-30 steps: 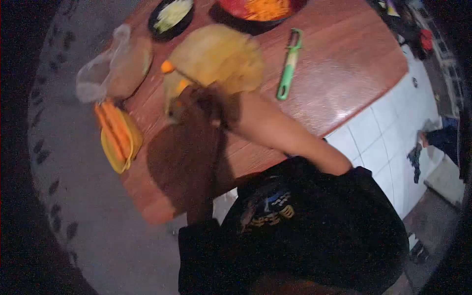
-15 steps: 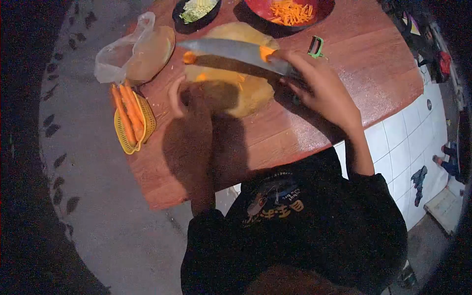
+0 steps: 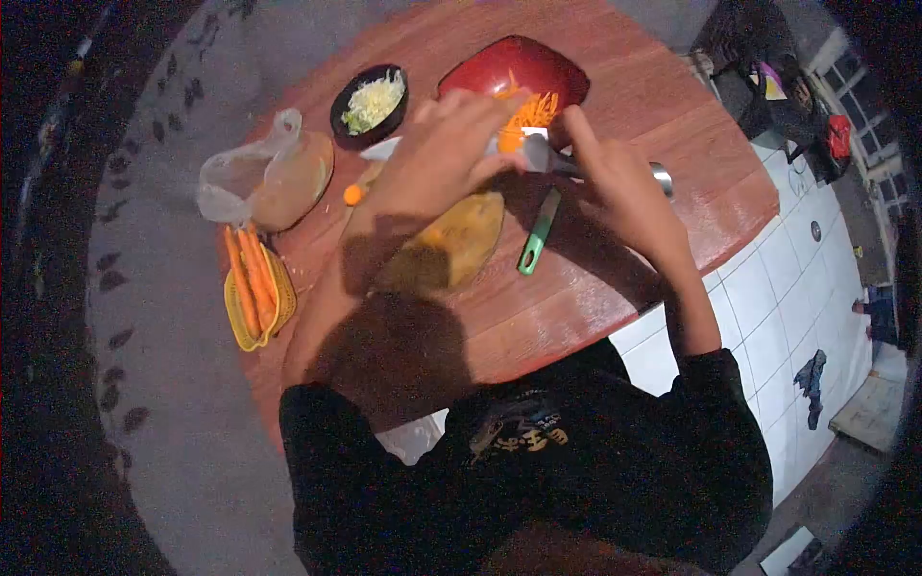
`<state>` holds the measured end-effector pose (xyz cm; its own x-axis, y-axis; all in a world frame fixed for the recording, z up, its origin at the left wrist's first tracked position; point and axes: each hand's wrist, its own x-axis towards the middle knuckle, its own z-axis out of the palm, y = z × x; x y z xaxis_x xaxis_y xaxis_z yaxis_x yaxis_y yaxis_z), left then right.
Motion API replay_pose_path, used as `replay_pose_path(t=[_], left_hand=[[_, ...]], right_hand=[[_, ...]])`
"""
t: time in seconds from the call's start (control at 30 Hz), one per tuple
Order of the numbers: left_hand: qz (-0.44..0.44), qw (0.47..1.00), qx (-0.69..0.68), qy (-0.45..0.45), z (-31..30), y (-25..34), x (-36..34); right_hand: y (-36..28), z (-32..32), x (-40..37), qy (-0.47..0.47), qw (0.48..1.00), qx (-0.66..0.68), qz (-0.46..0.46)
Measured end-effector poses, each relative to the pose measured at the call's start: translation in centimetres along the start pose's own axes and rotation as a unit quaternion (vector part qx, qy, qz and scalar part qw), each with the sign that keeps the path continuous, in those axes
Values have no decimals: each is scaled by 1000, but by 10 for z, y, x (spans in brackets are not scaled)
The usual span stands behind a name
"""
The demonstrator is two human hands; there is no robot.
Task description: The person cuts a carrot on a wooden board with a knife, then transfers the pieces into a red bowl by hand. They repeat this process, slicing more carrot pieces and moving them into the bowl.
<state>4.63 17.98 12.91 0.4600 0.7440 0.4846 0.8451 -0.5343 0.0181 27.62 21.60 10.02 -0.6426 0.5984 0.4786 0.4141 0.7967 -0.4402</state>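
My right hand point(image 3: 624, 192) is wrapped round the handle of a large kitchen knife point(image 3: 536, 152), held level at the near rim of a red bowl point(image 3: 514, 67). Over the blade reaches my left hand point(image 3: 447, 149), slightly blurred, its fingers stretched toward the carrot shreds point(image 3: 536, 110) in the bowl. An orange carrot piece point(image 3: 511, 141) clings to the blade near the handle. Most of the blade is hidden under the left hand. Below lies a wooden cutting board point(image 3: 475, 240), partly in shadow, with a carrot stub point(image 3: 352, 195) by its left edge.
A green-handled peeler point(image 3: 540, 233) lies right of the board. A black bowl point(image 3: 338, 120) of pale shredded vegetable stands at the back left. Nearer are a clear plastic bag point(image 3: 230, 178), a round flat object point(image 3: 298, 182) and a yellow basket point(image 3: 283, 312) with whole carrots point(image 3: 252, 288).
The knife has moved from above the board to the red bowl. My left hand has come up from the board's near side and over the blade. The view has shifted.
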Motion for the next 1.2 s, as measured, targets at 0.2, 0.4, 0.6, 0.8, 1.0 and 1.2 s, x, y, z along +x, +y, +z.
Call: replay_pose_path(t=[0.2,0.4,0.6,0.8,1.0,1.2], left_hand=[[39,966,-203,-158,5,-2,38],[79,959,-210,-172,32,-26,68],[10,981,-170,-93,49,-64,93],[108,987,-103,-57,75,-80,94],[-2,988,-112,-109,67,-62,98],[89,967,-137,-195,93,-98,85]], right_hand=[[5,-23,-4,-24,998,-49,18],[4,-18,-19,-49,994,-42,87],[-11,-14,-51,-85,992,40,88],[-22,-8,-66,-115,976,136,124],[-47,-18,-70,-134,968,185,106],[-53,-22,-72,-163,972,142,93]])
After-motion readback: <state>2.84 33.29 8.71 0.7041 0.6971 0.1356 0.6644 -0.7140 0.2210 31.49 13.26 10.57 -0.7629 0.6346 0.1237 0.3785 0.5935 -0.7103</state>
